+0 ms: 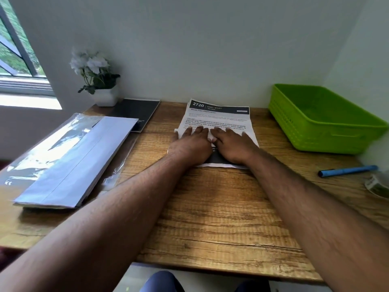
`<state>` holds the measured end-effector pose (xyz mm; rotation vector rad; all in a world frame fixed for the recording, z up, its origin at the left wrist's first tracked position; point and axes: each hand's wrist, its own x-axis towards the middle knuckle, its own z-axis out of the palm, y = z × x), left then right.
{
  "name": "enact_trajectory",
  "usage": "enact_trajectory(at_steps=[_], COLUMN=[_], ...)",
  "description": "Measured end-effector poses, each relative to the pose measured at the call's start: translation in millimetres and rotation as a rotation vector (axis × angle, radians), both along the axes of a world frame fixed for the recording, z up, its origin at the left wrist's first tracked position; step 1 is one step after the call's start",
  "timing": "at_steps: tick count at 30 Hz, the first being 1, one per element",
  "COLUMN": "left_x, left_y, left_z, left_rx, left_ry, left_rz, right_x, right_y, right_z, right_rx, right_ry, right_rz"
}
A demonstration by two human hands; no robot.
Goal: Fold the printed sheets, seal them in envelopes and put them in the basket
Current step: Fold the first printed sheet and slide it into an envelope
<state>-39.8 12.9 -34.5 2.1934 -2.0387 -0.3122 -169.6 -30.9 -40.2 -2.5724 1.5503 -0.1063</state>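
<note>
The printed sheets (219,116) lie at the back middle of the wooden desk (210,207), black header strip farthest from me. My left hand (190,142) and my right hand (229,144) press flat on the lower half of the sheets, side by side, fingers straight and spread. A stack of white envelopes (77,163) in a clear plastic wrapper sits at the left. The green plastic basket (328,116) stands at the back right with nothing visible inside it.
A black notebook (136,112) and a white pot of white flowers (99,81) sit at the back left. A blue pen (347,171) and a roll of tape (376,184) lie at the right edge. A wall rises behind the desk.
</note>
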Motion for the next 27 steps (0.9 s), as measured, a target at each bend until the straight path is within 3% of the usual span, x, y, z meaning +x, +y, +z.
enact_trajectory(at_steps=[8, 14, 19, 22, 27], left_x=[29, 42, 48, 51, 54], left_y=[6, 15, 14, 10, 9], left_z=[5, 15, 27, 29, 33], left_rx=[0.082, 0.106, 0.027, -0.054, -0.490], left_ry=[-0.125, -0.164, -0.207, -0.036, 0.530], left_rz=[0.133, 0.133, 0.047, 0.036, -0.055], right_x=[-46, -52, -45, -40, -45], right_y=[-8, -10, 0, 0, 0], right_z=[4, 1, 17, 20, 28], right_rx=[-0.004, 0.020, -0.028, 0.032, -0.097], right_ry=[0.001, -0.009, 0.010, -0.077, -0.124], right_rz=[-0.182, -0.164, -0.022, 0.036, 0.011])
